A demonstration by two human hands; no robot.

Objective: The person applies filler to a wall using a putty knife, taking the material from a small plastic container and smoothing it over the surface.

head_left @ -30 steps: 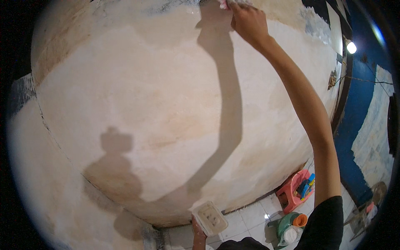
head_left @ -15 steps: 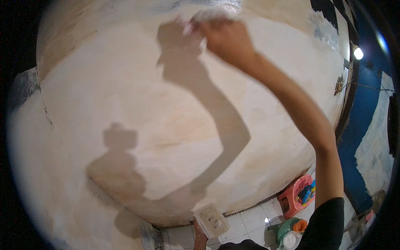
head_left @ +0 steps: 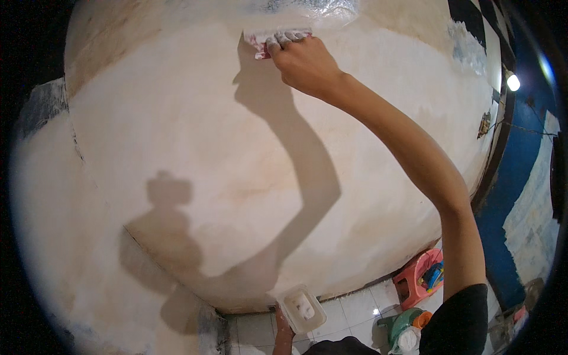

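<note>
My right hand (head_left: 305, 62) is raised to the upper part of the wall (head_left: 236, 154), its whitened fingers closed around a wide putty knife (head_left: 258, 42) with red parts. White paste coats the tool, and its blade edge lies at or against the wall. Low in the view, my left hand (head_left: 283, 325) grips the side of a clear rectangular plastic tub (head_left: 316, 319). Lumps of white paste (head_left: 304, 309) lie inside that tub. Most of the left hand's fingers are hidden by the tub.
A pink plastic stool (head_left: 408, 287) with colourful items stands by the wall's foot. Near it on the tiled floor (head_left: 361, 307) are a green container (head_left: 405, 322) and an orange one (head_left: 422, 320). A lit bulb (head_left: 512, 81) hangs at the right, by a blue wall (head_left: 503, 219).
My right hand was motion-blurred and has come slightly lower; the putty knife now shows clearly against the wall. The left hand still holds the tub at nearly the same place.
</note>
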